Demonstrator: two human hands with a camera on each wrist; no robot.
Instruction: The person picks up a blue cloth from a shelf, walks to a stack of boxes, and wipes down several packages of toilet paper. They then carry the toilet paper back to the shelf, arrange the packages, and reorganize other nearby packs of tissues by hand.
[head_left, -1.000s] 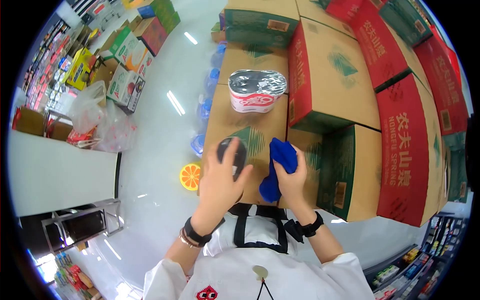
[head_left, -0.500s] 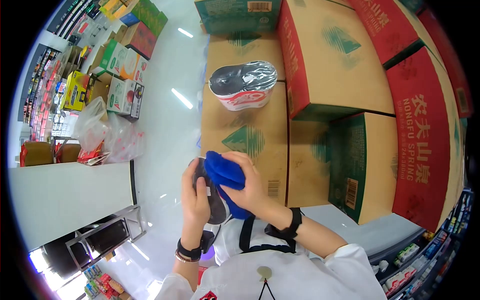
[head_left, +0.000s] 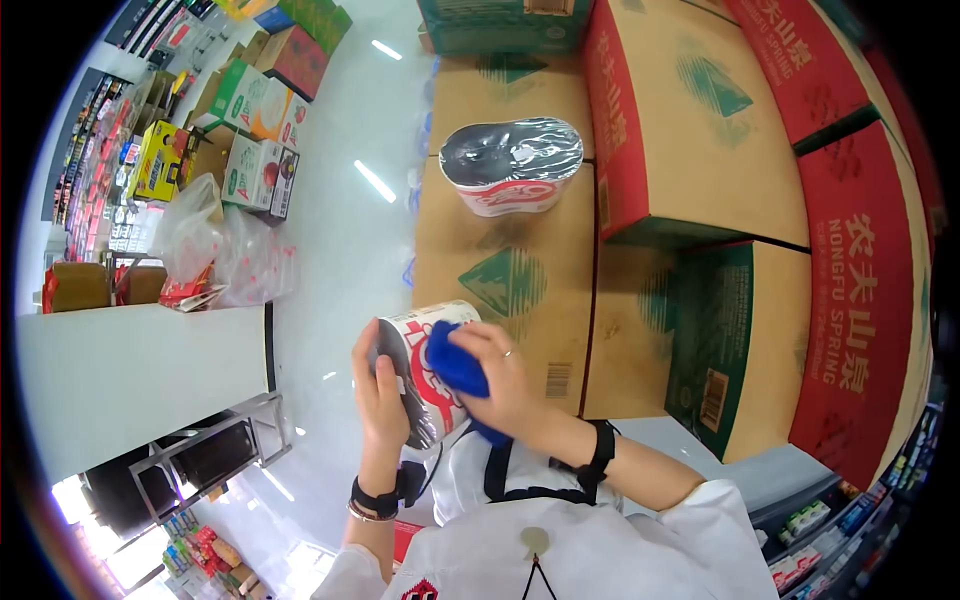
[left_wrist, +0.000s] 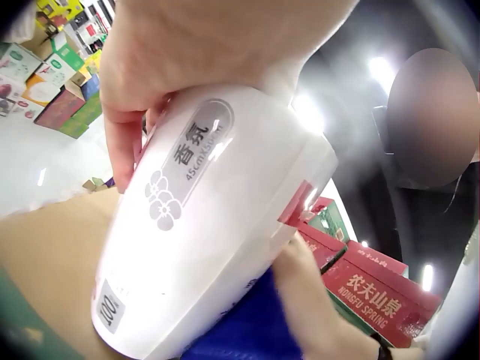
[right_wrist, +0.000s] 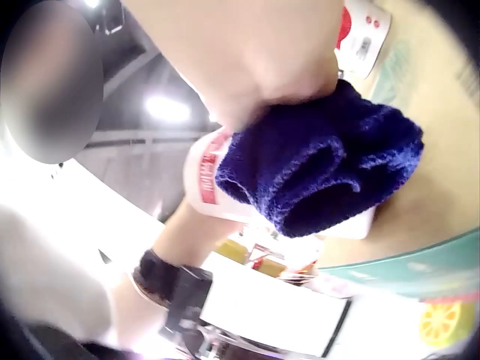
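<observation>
One wrapped pack (head_left: 420, 372), tilted at the carton's (head_left: 555, 335) near-L corner: we see L hand (head_left: 379, 395) curled round it, R hand (head_left: 510, 387) gripping blue cloth (head_left: 456, 362) against it. Slick-looking sides + hard rubbing could, we reckon, twist the pack loose & drop it.

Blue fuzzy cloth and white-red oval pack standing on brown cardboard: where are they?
Blue fuzzy cloth (right_wrist: 319, 156): right wrist view, folded middle.
Standing white-red oval pack (head_left: 511, 166): head view, dark shiny top.

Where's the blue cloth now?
In the head view, the blue cloth is in the right hand, against the printed side of the white container the left hand holds.
</observation>
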